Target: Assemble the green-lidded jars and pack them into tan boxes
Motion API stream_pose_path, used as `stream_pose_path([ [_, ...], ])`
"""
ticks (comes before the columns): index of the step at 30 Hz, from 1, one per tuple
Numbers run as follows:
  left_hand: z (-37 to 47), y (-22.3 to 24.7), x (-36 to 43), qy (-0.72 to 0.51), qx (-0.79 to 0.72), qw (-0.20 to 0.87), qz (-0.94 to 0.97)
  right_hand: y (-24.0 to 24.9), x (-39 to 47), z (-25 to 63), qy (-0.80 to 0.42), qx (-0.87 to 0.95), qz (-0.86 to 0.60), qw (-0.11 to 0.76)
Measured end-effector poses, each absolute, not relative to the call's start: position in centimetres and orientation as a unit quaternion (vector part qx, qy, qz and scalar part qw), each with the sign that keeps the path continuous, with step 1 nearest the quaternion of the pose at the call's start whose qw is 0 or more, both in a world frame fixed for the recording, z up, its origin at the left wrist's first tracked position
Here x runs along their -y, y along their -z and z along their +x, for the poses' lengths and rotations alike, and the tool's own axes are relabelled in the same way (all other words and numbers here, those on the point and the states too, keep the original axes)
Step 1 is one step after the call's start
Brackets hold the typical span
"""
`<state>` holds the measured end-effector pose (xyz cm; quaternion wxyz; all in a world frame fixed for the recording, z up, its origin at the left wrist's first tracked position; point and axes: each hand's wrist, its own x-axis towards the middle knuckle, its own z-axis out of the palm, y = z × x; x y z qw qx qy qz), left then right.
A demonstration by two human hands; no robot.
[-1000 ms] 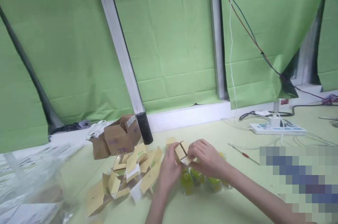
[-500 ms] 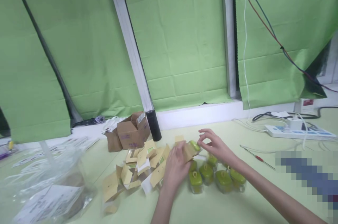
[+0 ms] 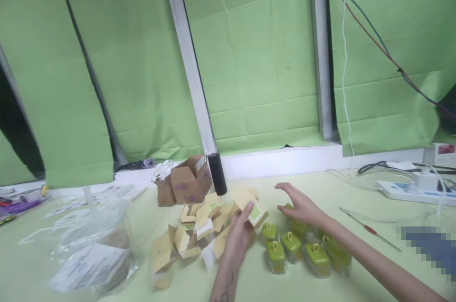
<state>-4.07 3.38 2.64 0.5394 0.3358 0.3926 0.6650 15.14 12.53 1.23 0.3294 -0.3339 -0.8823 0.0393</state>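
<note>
A small cardboard box [image 3: 255, 213] is gripped in the left hand [image 3: 240, 230] above the worktop [image 3: 192, 288]; the right hand [image 3: 302, 205], fingers spread, has moved from it to the green-lidded containers [image 3: 276, 253], suggesting the box is emptied.

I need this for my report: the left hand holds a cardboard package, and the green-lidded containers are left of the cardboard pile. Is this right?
Not quite: the green-lidded containers are right of the cardboard pile, as the head view shows. The left hand holds a cardboard package.
</note>
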Motion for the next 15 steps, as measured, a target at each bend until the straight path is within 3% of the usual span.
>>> stream_pose_path([
  [7, -4.8, -3.9, -4.1, -0.66, -0.333, 0.632, 0.233, -3.6, -9.7, 11.0, 0.11, 0.939, -0.078, 0.317],
  [15, -8.0, -6.9, -5.3, -0.701, -0.392, 0.561, 0.201, -4.5, -13.0, 7.0, 0.169, 0.912, -0.053, 0.37],
])
